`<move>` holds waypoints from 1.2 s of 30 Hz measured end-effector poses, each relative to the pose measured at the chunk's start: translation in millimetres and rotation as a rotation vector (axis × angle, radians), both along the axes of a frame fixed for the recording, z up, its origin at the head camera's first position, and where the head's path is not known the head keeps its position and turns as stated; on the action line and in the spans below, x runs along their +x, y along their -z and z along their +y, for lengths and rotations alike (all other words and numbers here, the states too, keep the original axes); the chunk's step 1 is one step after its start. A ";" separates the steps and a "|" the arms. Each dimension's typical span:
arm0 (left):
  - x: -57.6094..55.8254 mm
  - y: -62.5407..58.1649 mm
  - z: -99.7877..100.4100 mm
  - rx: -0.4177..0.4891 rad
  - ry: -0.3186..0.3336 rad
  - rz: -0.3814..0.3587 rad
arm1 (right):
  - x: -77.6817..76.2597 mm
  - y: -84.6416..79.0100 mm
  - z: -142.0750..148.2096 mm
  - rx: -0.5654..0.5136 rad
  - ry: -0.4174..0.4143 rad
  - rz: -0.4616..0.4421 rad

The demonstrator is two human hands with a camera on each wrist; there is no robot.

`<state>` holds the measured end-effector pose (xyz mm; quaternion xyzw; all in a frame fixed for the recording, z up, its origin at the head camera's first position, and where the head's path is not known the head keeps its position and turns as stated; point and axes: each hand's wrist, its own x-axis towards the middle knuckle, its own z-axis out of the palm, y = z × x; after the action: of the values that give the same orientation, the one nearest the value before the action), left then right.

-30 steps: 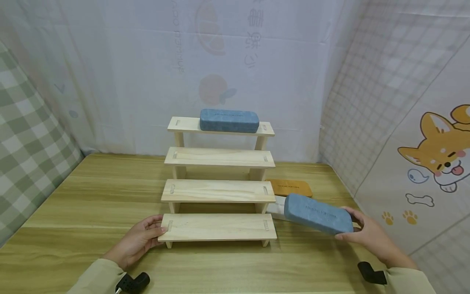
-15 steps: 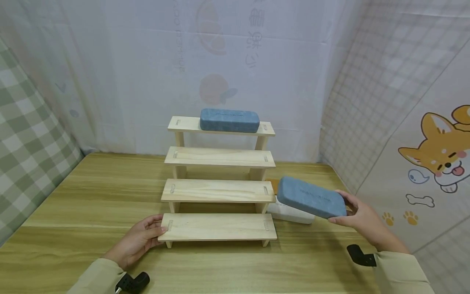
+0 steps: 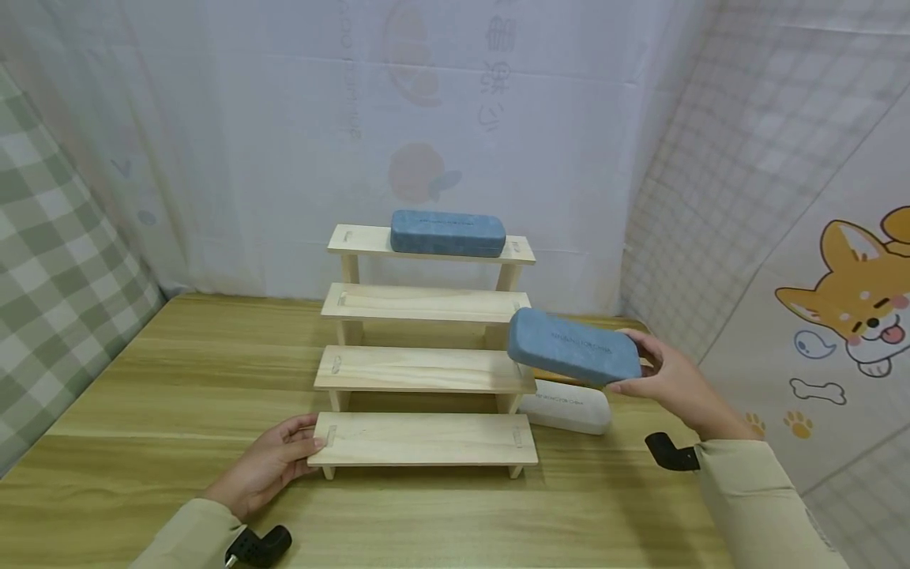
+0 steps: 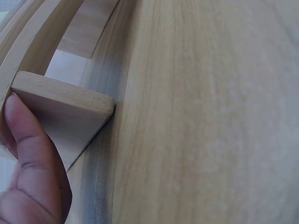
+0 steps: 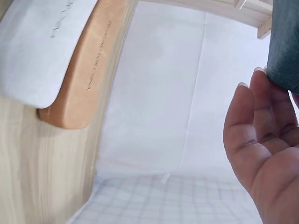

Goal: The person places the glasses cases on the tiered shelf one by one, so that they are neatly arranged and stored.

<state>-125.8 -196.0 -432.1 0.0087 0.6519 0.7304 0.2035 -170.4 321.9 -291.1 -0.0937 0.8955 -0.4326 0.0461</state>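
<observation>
the right hand (image 3: 671,383) pinched the right end of a blue case (image 3: 572,348), its long axis pointing leftward toward the stepped rack (image 3: 423,370), which the left hand (image 3: 273,458) gripped.

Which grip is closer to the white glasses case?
Right. The right grip is to the right of the white glasses case, holding a blue glasses case; the left grip is farther, at the left end of the bottom shelf.
</observation>
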 end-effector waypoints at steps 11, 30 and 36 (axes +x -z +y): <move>-0.2 0.1 -0.3 0.015 0.003 0.009 | -24.7 -19.9 -28.4 0.017 -0.042 0.025; 0.6 -1.5 0.1 0.025 0.004 -0.007 | -62.4 -38.3 -78.4 0.014 -0.114 0.012; 0.5 -0.8 0.3 0.023 0.002 -0.007 | -72.0 -38.6 -93.4 0.070 -0.125 0.017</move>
<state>-125.3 -195.7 -431.2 0.0092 0.6428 0.7377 0.2061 -242.4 228.5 -252.5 -0.1514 0.9029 -0.3964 0.0687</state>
